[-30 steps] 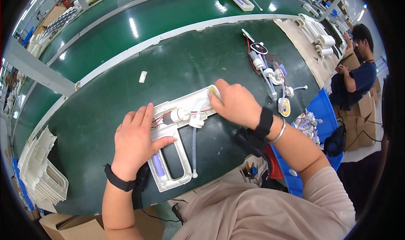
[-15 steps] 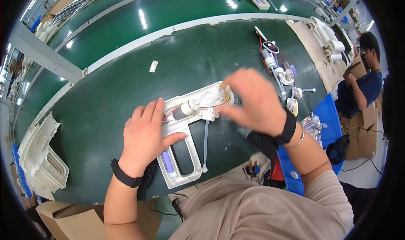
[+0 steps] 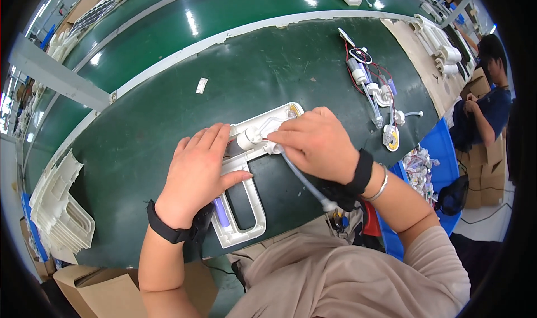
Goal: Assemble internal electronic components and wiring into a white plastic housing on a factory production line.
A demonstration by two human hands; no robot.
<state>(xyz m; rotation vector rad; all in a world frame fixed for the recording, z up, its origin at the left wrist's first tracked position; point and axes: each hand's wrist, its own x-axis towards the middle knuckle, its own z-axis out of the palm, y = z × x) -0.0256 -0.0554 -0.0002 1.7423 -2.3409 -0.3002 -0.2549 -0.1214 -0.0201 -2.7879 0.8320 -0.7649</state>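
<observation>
A white plastic housing half (image 3: 258, 220) with a looped handle lies on the green bench in front of me. In it sit a white cylindrical pump or motor part (image 3: 246, 139), thin wires, a clear tube and a purple cylinder (image 3: 221, 213) in the handle. My left hand (image 3: 196, 170) rests over the housing's left end, fingers stretched and thumb out across the handle top. My right hand (image 3: 316, 144) pinches at a white tube fitting (image 3: 273, 148) on the housing's lower edge; its fingertips partly cover it. From there a translucent tube (image 3: 305, 181) slants down right.
Wired inner assemblies (image 3: 372, 88) lie at the bench's right. A blue bin (image 3: 442, 150) of small parts stands right of me. Stacked white housing shells (image 3: 61, 212) sit at the left edge. A co-worker (image 3: 481, 111) sits at far right. Cardboard boxes (image 3: 106, 290) stand below.
My right hand has come down left from the housing's far end to the white fitting. The tube swung from hanging straight to slanting right. My left hand stays nearly in place.
</observation>
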